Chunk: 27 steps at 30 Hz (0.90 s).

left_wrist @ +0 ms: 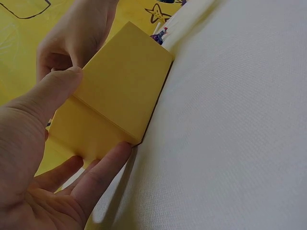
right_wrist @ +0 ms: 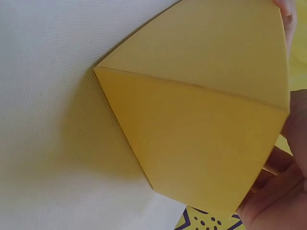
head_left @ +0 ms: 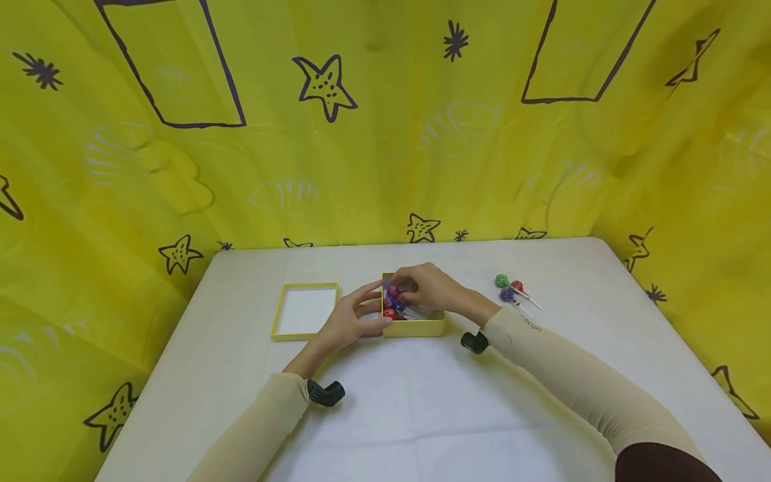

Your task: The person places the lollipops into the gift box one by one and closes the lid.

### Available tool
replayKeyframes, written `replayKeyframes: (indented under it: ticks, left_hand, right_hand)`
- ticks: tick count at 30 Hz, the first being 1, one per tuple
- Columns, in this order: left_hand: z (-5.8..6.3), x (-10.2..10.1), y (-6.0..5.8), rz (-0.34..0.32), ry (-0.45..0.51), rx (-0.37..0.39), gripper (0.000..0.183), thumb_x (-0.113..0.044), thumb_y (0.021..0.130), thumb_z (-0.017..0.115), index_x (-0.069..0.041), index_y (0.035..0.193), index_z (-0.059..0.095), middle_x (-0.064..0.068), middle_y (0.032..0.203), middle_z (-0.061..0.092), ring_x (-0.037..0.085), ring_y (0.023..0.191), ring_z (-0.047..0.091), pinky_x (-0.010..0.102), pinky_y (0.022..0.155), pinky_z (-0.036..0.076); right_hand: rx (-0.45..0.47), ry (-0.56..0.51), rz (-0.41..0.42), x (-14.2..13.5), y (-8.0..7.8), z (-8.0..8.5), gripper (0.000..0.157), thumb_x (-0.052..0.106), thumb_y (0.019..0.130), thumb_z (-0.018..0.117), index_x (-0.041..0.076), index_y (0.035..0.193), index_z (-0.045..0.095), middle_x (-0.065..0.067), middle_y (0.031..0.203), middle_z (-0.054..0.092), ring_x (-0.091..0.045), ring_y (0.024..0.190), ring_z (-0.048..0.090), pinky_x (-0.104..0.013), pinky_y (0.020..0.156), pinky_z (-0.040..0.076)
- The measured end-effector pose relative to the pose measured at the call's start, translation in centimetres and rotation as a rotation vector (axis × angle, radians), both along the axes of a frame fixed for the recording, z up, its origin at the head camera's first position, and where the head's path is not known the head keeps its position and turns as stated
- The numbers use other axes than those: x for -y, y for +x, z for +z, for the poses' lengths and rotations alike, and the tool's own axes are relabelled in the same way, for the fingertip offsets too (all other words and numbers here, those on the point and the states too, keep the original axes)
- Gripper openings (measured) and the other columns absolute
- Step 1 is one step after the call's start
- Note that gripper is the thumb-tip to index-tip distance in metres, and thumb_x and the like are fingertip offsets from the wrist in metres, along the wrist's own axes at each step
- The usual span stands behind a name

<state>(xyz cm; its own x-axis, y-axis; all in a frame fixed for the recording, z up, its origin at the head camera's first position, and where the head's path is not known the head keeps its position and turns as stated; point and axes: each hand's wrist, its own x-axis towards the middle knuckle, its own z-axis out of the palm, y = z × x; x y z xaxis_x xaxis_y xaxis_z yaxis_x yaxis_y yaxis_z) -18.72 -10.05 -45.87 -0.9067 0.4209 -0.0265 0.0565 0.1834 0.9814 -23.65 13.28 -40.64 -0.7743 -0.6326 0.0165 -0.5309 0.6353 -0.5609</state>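
An open yellow box (head_left: 415, 328) stands on the table with several wrapped lollipops (head_left: 390, 312) inside. My right hand (head_left: 435, 288) reaches over the rim into it. Its curled fingers pinch a lollipop (head_left: 393, 290) at the box's left end; the fingertips are partly hidden. My left hand (head_left: 349, 319) steadies the box from the left. In the left wrist view, its thumb (left_wrist: 62, 86) touches the rim, and the extended fingers (left_wrist: 103, 177) rest on the side wall. The right wrist view shows mostly the box's outer walls (right_wrist: 201, 134).
A shallow yellow lid (head_left: 304, 286) with a white inside lies left of the box. To the right lie a green lollipop (head_left: 502, 280), a red one (head_left: 517, 286) and a purple one (head_left: 506, 294). A yellow patterned curtain (head_left: 373, 167) hangs behind the white-covered table (head_left: 421, 402).
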Motion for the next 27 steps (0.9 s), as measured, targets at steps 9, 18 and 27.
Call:
replayKeyframes:
  ticks: [9, 18, 27]
  left_hand:
    - [0.0, 0.0, -0.1, 0.008, -0.002, 0.021, 0.081, -0.016, 0.089, 0.083, -0.026, 0.158, 0.041, 0.016, 0.154, 0.046, 0.036, 0.133, 0.055, 0.041, 0.095, 0.058]
    - [-0.2, 0.0, -0.1, 0.007, 0.014, 0.011, 0.080, -0.015, 0.090, 0.082, -0.023, 0.158, 0.042, 0.018, 0.153, 0.047, 0.038, 0.132, 0.055, 0.042, 0.093, 0.059]
    - [0.0, -0.1, 0.2, 0.013, 0.007, 0.019, 0.081, -0.017, 0.089, 0.083, -0.023, 0.159, 0.041, 0.016, 0.153, 0.048, 0.038, 0.135, 0.053, 0.044, 0.095, 0.058]
  right_hand:
    - [0.001, -0.007, 0.053, -0.5, -0.1, 0.5, 0.035, 0.005, 0.094, 0.074, 0.005, 0.129, 0.069, -0.009, 0.118, 0.073, -0.017, 0.095, 0.069, -0.033, 0.087, 0.059]
    - [-0.021, -0.033, 0.151, -1.4, 0.0, 2.0, 0.036, 0.005, 0.093, 0.075, 0.004, 0.128, 0.069, -0.014, 0.117, 0.073, -0.019, 0.092, 0.070, -0.039, 0.085, 0.061]
    - [-0.019, -0.040, 0.134, -2.7, 0.4, 2.7, 0.051, 0.017, 0.091, 0.081, 0.009, 0.138, 0.061, -0.016, 0.120, 0.070, -0.032, 0.100, 0.068, -0.048, 0.088, 0.059]
